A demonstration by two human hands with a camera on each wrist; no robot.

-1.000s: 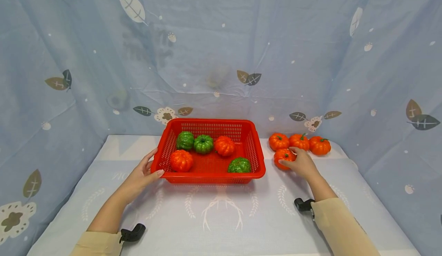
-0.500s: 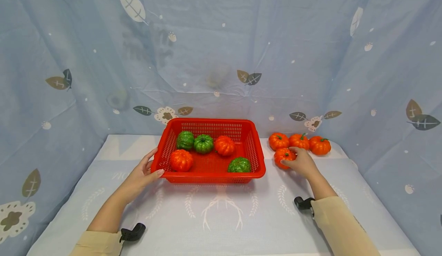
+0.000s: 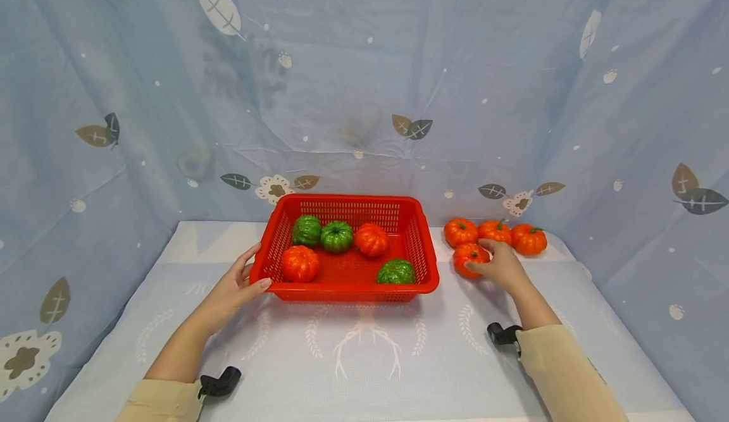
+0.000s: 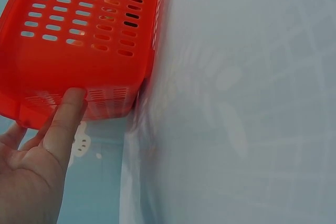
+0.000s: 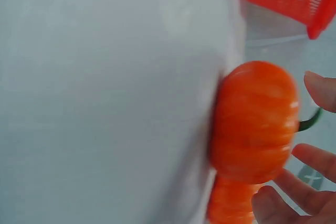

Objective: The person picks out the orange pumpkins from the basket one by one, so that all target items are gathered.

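Note:
A red perforated plastic basket [image 3: 353,292] stands on the table. Inside it are several small pumpkins: two orange-red ones [image 3: 300,264] and green ones [image 3: 336,237]. My left hand [image 3: 233,292] touches its front left corner from outside, the straight thumb on the front side and the other fingers along the left side. To the right of the basket, my right hand [image 3: 501,267] is at an orange pumpkin [image 3: 469,261]. The right wrist view shows spread fingers [image 5: 315,161] and thumb around this pumpkin's stem side, with a visible gap at the thumb.
Behind the pumpkin at my right hand, several more orange pumpkins [image 3: 529,240] sit in a row at the back of the table [image 3: 364,359]. A blue patterned curtain [image 3: 353,93] encloses the back and both sides.
Nearly nothing moves. My right hand's thumb and fingers stay around the orange pumpkin, and my left hand remains at the basket corner; the head view shifts slightly.

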